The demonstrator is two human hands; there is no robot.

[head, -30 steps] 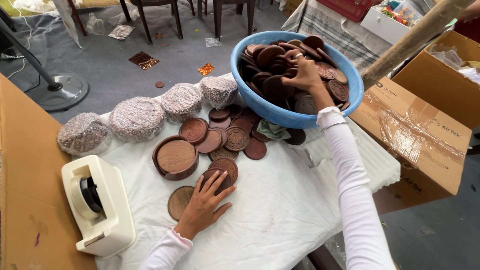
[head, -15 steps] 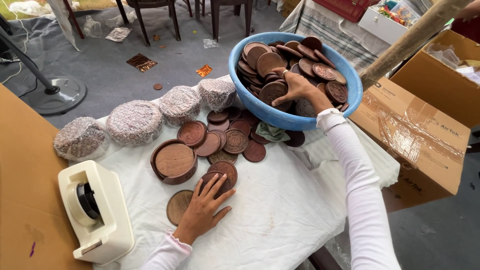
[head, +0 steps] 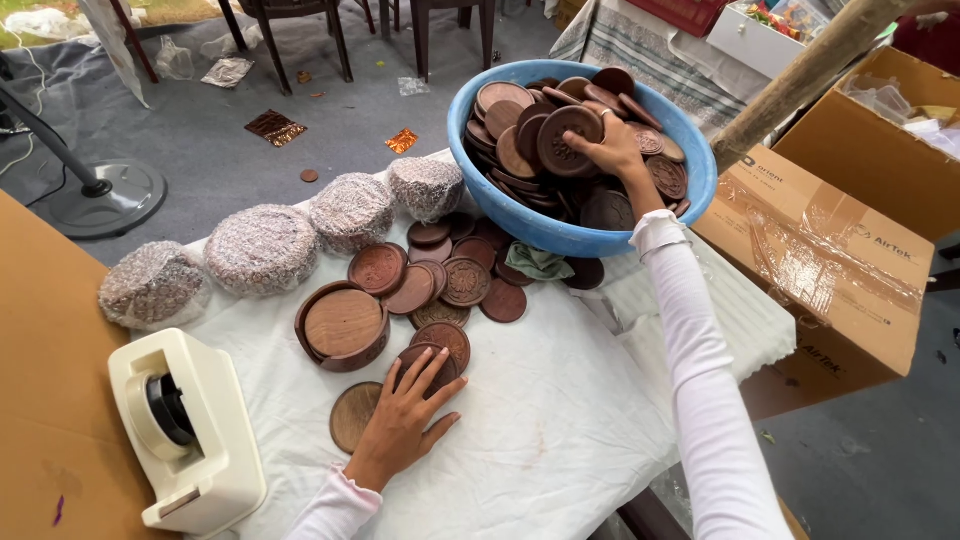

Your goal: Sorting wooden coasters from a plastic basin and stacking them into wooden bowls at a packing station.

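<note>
My right hand (head: 612, 150) reaches into a blue plastic bowl (head: 700, 190) heaped with round brown carved wooden coasters and grips one coaster (head: 568, 138) by its edge, tilted up above the pile. My left hand (head: 402, 420) lies flat on the white cloth (head: 540, 420), fingers spread over a small stack of coasters (head: 440, 345). A plain wooden disc (head: 352, 415) lies just left of that hand. Beyond it stands a round wooden coaster holder (head: 342, 325) with coasters inside. Several loose coasters (head: 450, 280) lie between the holder and the bowl.
Several bubble-wrapped round bundles (head: 262, 248) line the cloth's far-left edge. A cream tape dispenser (head: 190, 430) stands at the near left beside a brown board (head: 40, 400). Cardboard boxes (head: 830, 250) stand to the right. A fan base (head: 105, 195) and chair legs are on the floor beyond.
My right hand has dug through the bowl and now lifts one coaster up on its edge. My left hand stays on the small stack.
</note>
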